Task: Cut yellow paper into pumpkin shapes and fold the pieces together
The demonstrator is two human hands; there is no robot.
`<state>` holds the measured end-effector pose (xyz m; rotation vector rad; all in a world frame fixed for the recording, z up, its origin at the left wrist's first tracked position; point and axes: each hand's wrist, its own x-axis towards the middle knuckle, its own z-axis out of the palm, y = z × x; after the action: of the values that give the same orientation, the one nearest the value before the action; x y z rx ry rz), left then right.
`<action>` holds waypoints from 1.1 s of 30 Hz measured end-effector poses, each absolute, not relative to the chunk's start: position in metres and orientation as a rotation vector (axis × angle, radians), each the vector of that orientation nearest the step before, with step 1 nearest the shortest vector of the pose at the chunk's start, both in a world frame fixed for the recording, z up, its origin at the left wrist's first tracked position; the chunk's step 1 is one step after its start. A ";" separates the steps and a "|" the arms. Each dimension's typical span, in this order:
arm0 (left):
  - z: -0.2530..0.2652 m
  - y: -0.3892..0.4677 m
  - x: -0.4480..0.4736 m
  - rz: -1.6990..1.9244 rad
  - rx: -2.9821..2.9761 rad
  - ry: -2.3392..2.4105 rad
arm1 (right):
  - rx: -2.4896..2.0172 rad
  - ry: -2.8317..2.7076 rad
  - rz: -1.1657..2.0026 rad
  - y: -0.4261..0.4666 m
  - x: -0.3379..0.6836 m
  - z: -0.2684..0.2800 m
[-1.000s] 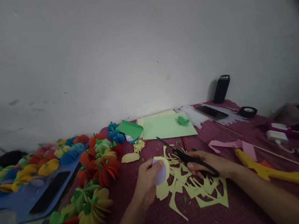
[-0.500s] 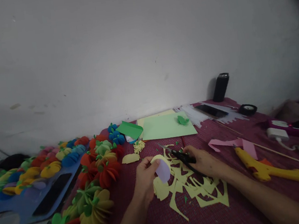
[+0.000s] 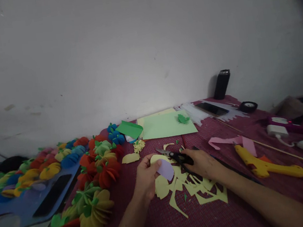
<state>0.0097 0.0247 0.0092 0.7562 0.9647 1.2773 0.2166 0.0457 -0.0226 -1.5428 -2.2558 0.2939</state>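
Pinched in my left hand (image 3: pixel 146 176) is a purple paper piece (image 3: pixel 166 170), lying over a pale yellow paper piece (image 3: pixel 155 159). My right hand (image 3: pixel 201 162) is wrapped round black-handled scissors (image 3: pixel 181 158), whose blades point left, close to the papers' upper edge. Whether the blades touch the paper I cannot tell. Beneath both hands lie yellow paper scraps (image 3: pixel 205 188) and cut yellow pieces (image 3: pixel 162 188) on the dark red cloth (image 3: pixel 165 226). Another yellow piece (image 3: pixel 130 158) lies left of my left hand.
Coloured paper pumpkins (image 3: pixel 107 170) crowd the left side, some on a blue board (image 3: pixel 14 209) beside a black phone (image 3: pixel 52 195). Light green sheets (image 3: pixel 166 125) lie at the back. At right are a yellow glue gun (image 3: pixel 270 167), a long stick (image 3: pixel 291 155) and a black can (image 3: pixel 222 84).
The purple and yellow pieces have turned in my left hand, the purple one now slanting to the right. The scissor blades sit nearer the paper. The view has shifted slightly.
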 end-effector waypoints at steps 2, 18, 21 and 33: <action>0.007 0.025 0.011 1.276 0.743 0.970 | -1.529 -2.302 0.236 0.045 0.216 -0.022; 0.013 0.019 0.005 1.228 0.952 1.031 | -0.945 -1.691 1.755 0.036 0.229 0.025; 0.018 0.017 0.003 1.175 0.915 1.000 | -0.831 -1.777 1.842 0.033 0.231 0.027; 0.026 0.013 -0.001 1.096 0.873 0.996 | -0.791 -1.936 1.873 0.034 0.240 0.033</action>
<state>-0.0011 0.0130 0.0257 0.8729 0.9960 1.0965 0.2403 0.0343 0.0333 -0.7908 -1.9358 1.8729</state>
